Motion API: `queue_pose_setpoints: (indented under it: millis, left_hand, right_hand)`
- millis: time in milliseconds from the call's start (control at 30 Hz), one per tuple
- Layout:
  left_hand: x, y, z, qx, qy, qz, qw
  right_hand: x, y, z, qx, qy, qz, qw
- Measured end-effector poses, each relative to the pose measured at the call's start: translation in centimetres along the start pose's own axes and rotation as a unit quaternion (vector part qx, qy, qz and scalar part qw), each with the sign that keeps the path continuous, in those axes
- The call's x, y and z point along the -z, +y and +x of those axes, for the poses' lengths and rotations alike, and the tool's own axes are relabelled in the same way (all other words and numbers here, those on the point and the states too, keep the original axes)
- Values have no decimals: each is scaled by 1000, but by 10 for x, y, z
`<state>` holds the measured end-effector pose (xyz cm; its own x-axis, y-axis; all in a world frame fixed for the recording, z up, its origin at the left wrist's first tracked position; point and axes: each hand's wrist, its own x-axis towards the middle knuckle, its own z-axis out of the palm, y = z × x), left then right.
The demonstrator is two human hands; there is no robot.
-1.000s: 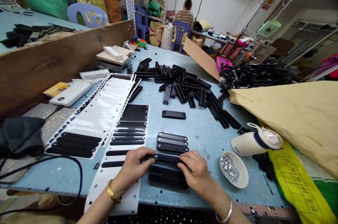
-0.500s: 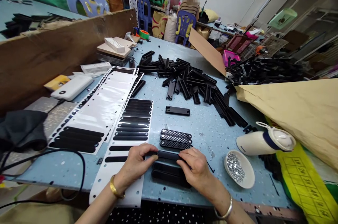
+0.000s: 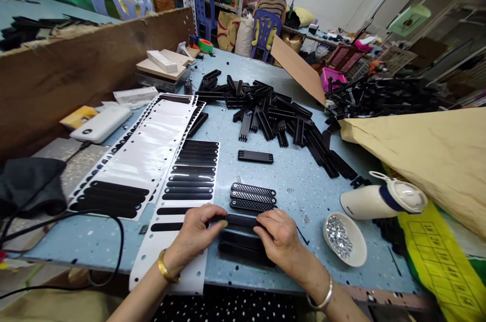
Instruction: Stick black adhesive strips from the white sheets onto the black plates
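A flat black strip (image 3: 242, 220) lies crosswise between my hands at the front of the table. Its left end is pinched between the thumb and fingers of my left hand (image 3: 203, 228), and my right hand (image 3: 279, 236) grips the right end, partly covering it. Just in front of it sit more black strip-shaped pieces (image 3: 243, 252), side by side. Behind my fingers are several textured black pieces (image 3: 253, 196) with silvery round ends. To the left, a white backing sheet (image 3: 190, 256) carries rows of black rounded strips, and my left wrist overlaps its edge.
A single black slotted bar (image 3: 255, 156) lies farther back, before a heap of similar bars (image 3: 266, 114). On the right stand a white bowl (image 3: 359, 248) of small silvery parts and a lying cream bottle (image 3: 364, 203). A power bank (image 3: 100, 124) is at left; a person (image 3: 271, 4) sits far behind.
Both hands keep hold of the black strip in nearly the same place. The view has shifted slightly; otherwise the table looks the same.
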<state>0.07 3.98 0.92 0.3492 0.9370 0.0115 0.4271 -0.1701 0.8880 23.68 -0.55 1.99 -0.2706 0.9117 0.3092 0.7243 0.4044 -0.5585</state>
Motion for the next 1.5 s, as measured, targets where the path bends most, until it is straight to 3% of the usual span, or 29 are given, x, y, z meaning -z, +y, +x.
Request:
queue_pose_setpoints:
  millis: [367, 1500]
  left_hand:
    - [0, -1, -1, 6, -1, -5, 1000]
    - [-2, -3, -1, -9, 7, 1, 1000]
  right_hand:
    - [7, -1, 2, -6, 3, 21, 1000]
    - [-4, -4, 3, -18, -4, -1, 1000]
